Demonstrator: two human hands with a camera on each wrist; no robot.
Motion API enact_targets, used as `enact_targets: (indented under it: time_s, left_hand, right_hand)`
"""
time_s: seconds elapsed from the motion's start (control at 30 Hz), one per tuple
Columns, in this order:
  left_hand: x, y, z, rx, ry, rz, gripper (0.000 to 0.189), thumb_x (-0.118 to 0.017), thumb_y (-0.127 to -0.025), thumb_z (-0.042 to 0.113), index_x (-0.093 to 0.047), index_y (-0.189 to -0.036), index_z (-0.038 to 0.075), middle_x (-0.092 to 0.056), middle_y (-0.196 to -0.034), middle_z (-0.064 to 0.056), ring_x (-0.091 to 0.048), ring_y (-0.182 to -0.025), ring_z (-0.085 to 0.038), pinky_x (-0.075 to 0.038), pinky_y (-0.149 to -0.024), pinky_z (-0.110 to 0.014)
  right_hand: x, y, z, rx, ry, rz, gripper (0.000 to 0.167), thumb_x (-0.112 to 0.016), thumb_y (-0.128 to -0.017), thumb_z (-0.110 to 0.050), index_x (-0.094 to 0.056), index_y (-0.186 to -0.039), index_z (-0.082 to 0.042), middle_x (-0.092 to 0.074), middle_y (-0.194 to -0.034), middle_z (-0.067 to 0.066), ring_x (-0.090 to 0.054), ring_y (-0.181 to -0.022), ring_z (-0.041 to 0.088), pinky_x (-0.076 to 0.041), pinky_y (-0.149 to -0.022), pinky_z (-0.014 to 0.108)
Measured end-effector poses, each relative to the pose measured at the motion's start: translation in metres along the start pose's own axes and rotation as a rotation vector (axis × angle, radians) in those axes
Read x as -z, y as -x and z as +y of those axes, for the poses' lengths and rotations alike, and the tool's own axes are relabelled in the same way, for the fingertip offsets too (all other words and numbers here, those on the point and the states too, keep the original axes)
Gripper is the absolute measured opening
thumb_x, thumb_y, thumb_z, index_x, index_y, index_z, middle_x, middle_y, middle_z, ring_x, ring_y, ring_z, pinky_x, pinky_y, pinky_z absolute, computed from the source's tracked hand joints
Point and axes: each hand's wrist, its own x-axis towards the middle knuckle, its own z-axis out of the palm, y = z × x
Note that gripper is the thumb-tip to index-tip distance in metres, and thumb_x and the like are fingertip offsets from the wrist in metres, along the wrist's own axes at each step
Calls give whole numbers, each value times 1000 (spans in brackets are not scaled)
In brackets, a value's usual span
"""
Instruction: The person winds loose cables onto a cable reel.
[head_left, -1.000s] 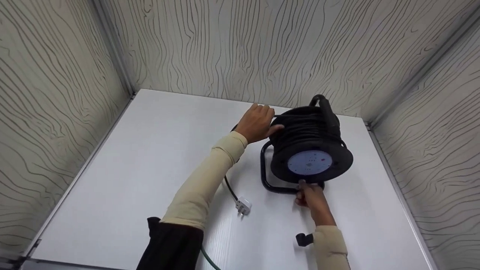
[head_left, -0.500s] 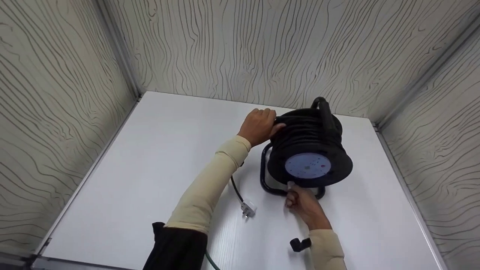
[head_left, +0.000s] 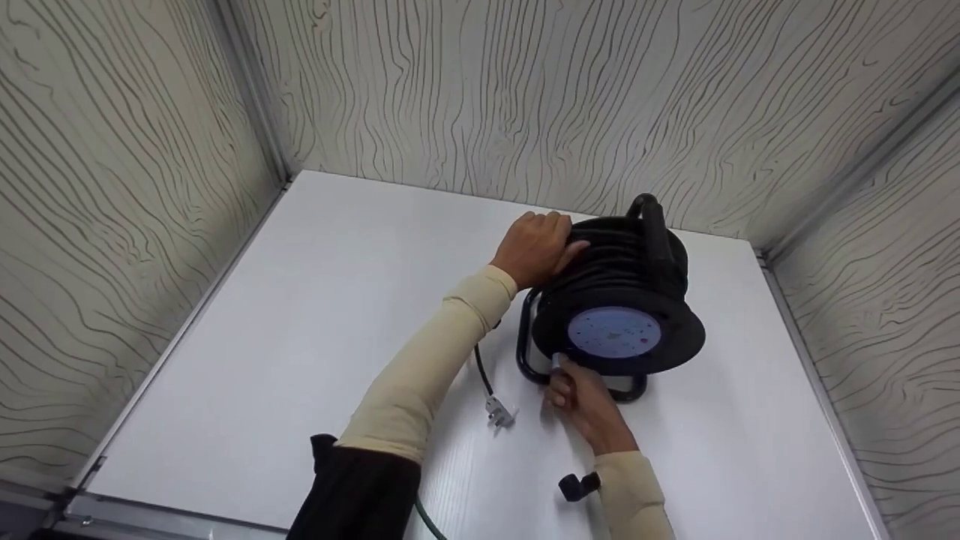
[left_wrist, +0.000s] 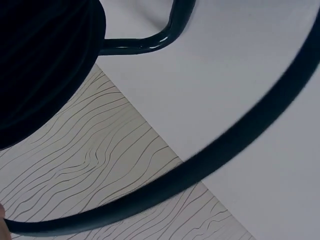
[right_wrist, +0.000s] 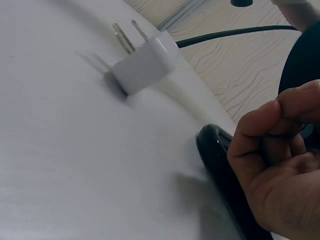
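Note:
A black cable reel [head_left: 679, 334] with a pale round socket face [head_left: 615, 332] stands in its tubular frame [head_left: 523, 337]. My left hand [head_left: 536, 246] grips the black cable [left_wrist: 200, 170] close against the reel's wound side, its thumb lying over the windings. In the left wrist view the cable sweeps in a wide loop to fingers at the lower left edge. My right hand [head_left: 589, 405] pinches a small light winding knob [head_left: 556, 361] at the lower rim of the reel's front. In the right wrist view its curled fingers [right_wrist: 255, 120] cover most of that knob.
A white plug [head_left: 499, 412] on the cable's end lies on the white table [head_left: 337, 300], left of the reel frame. A green cord [head_left: 429, 517] runs under the left arm at the front. Wood-grain panels [head_left: 480, 97] enclose the back and sides.
My right hand has moved left along the lower rim with the knob, and the reel has turned clockwise. My left hand has shifted slightly right, closer to the reel.

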Motion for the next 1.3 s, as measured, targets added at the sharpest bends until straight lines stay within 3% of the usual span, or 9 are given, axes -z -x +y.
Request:
enact_targets:
  time_s: [0.17,0.33,0.57,0.73,0.93,1.1,1.3]
  left_hand:
    - [2,3,-2,-30,-30,-17,52,-34,-110,51,-60,-93,9,-61,-77,-3,-61,-66,-20,-52,-65,-35]
    - [2,1,-7,-64,-66,23,47,-37,-110,48,-58,-91,10,-57,-73,-2,-58,-62,-17,-50,-61,-33]
    - [3,-3,-7,-114,-80,67,42,-42,-110,43,-57,-88,10,-56,-71,-1,-59,-60,-16,-49,-57,-31]
    - [3,-9,-3,-150,-88,71,40,-39,-112,38,-58,-91,9,-57,-77,-3,-60,-67,-18,-52,-64,-31]
    - [0,-4,-8,-139,-79,77,38,-42,-111,34,-57,-89,7,-57,-78,-5,-59,-69,-20,-51,-63,-32]
    - [-1,4,-16,-102,-84,98,24,-47,-108,15,-55,-86,7,-55,-77,-6,-58,-67,-20,-49,-59,-32]
    - [-1,24,-31,8,-43,58,37,-50,-108,36,-52,-84,8,-54,-69,-4,-57,-59,-20,-51,-54,-33]
  right_hand:
    - [-18,0,-13,31,182,50,27,-58,-105,-27,-54,-101,0,-38,-67,-1,-40,-56,10,-40,-56,26]
    - [-35,3,-32,50,285,64,36,-58,-105,-29,-61,-103,7,-39,-64,-1,-44,-52,10,-43,-56,25]
    - [-57,11,-58,44,325,98,37,-58,-104,-26,-62,-105,10,-37,-62,-2,-41,-50,10,-41,-55,27]
    - [-70,21,-77,58,338,107,34,-58,-103,-26,-62,-100,8,-37,-61,-2,-40,-49,10,-41,-54,26]
    - [-75,34,-102,65,346,88,36,-60,-103,-29,-61,-100,6,-36,-59,-3,-40,-49,9,-40,-54,24]
    - [-70,49,-127,112,333,42,36,-58,-105,-29,-60,-103,7,-36,-58,-4,-40,-48,8,-42,-57,25]
    - [-51,74,-151,204,295,66,34,-60,-105,-28,-66,-94,3,-35,-57,-5,-38,-48,7,-41,-56,25]
